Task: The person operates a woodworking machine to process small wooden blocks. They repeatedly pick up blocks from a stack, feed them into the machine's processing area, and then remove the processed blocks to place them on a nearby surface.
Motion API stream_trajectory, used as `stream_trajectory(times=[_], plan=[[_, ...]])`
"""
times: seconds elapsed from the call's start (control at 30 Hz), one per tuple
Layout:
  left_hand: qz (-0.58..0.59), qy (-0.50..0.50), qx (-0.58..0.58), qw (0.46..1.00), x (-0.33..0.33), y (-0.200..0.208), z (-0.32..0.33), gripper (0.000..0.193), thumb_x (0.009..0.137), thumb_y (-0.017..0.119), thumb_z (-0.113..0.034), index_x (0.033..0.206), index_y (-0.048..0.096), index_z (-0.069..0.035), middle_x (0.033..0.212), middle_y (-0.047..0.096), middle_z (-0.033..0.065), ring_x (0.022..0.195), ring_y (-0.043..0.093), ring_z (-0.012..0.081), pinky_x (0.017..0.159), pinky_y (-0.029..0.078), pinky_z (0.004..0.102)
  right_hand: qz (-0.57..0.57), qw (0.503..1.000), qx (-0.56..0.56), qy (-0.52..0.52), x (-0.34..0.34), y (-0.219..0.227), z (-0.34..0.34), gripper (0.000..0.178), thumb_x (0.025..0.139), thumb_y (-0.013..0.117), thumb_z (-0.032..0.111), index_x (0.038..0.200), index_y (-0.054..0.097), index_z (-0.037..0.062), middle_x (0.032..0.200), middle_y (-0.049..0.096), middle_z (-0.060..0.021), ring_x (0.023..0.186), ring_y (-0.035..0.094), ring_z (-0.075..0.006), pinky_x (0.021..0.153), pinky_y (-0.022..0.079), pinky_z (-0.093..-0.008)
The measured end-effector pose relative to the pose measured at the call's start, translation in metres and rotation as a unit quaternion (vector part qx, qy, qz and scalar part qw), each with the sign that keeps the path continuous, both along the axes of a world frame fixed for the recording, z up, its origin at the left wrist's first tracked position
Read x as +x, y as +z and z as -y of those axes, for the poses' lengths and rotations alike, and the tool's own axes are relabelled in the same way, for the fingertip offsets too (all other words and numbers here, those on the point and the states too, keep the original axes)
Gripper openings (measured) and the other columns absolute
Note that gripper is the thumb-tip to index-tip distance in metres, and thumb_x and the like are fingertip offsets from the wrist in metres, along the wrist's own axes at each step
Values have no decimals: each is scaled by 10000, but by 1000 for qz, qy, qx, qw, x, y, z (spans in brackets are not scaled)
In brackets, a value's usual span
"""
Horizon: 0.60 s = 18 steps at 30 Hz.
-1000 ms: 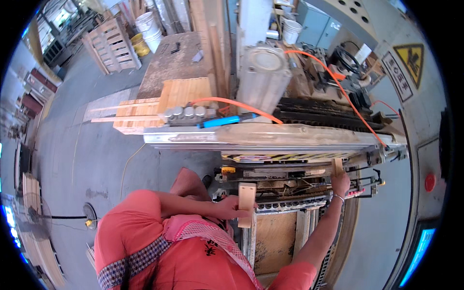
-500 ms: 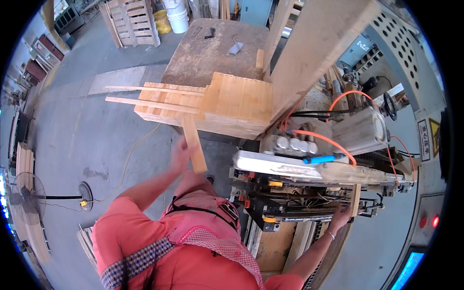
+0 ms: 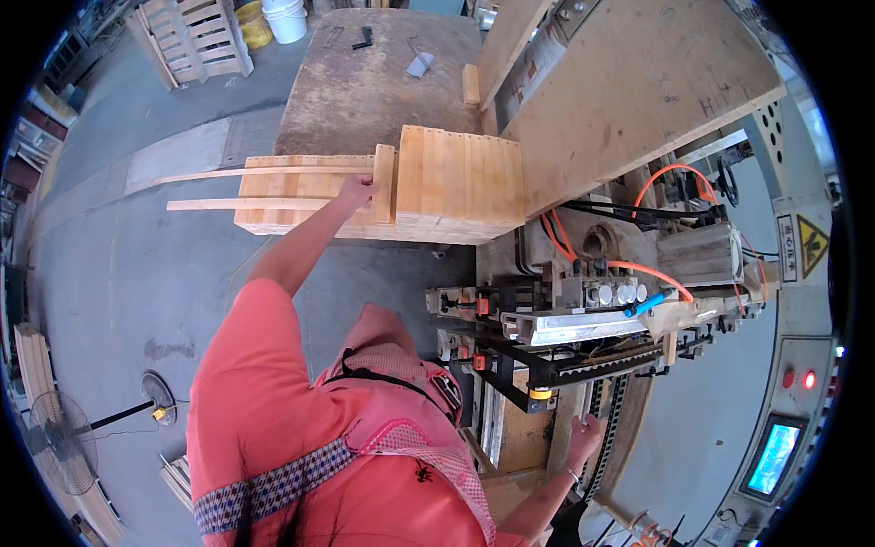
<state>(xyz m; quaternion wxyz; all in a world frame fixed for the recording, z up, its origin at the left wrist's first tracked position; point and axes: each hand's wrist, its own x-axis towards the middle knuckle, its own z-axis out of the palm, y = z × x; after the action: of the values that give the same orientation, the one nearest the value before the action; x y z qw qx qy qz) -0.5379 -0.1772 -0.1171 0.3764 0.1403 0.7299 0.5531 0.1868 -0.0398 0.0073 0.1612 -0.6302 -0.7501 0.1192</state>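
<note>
My left hand [image 3: 358, 190] is closed on the edge of a short wooden board [image 3: 385, 173], which lies on the lower part of the stack of boards [image 3: 310, 217]. The taller block of stacked boards [image 3: 460, 178] is just to its right. Two long thin wooden strips [image 3: 246, 204] lie across the lower stack, sticking out to the left. My right hand [image 3: 585, 433] is beside the machine's toothed rail [image 3: 606, 428], fingers loosely curled and apart, holding nothing I can see. A small wooden piece [image 3: 670, 348] sits in the machine's clamping part, away from that hand.
Behind the stack is a worn table [image 3: 365, 77] with small tools. The machine [image 3: 583, 328] with orange hoses fills the right, under a large wooden panel [image 3: 647, 100]. A control panel with a lit screen [image 3: 773, 456] is at far right. A fan [image 3: 64, 438] stands at left.
My left hand has carried the short board forward from near my body onto the stack. My right hand has let go of the wooden piece in the machine and drawn back. The view has shifted.
</note>
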Motion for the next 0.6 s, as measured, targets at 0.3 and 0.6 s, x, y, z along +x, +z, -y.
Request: stream_trajectory(times=[0.3,0.6], plan=[[-47,24,-47,998,7,-8,-3,211,761,636,-249,852,692,-67,569,565,-6,483,516,71,468,418,230,5,998,-60,-21,-16,21,28,315,699,693,94,973,608,-36,826,639,-167,727,628,-248,636,477,-323],[-403,19,-161,901,-23,-27,-28,393,817,489,-290,1117,573,-50,818,658,148,652,648,280,624,513,375,-27,993,-110,-30,-28,21,33,313,717,709,116,974,604,-29,810,633,-107,707,599,-194,646,483,-297]])
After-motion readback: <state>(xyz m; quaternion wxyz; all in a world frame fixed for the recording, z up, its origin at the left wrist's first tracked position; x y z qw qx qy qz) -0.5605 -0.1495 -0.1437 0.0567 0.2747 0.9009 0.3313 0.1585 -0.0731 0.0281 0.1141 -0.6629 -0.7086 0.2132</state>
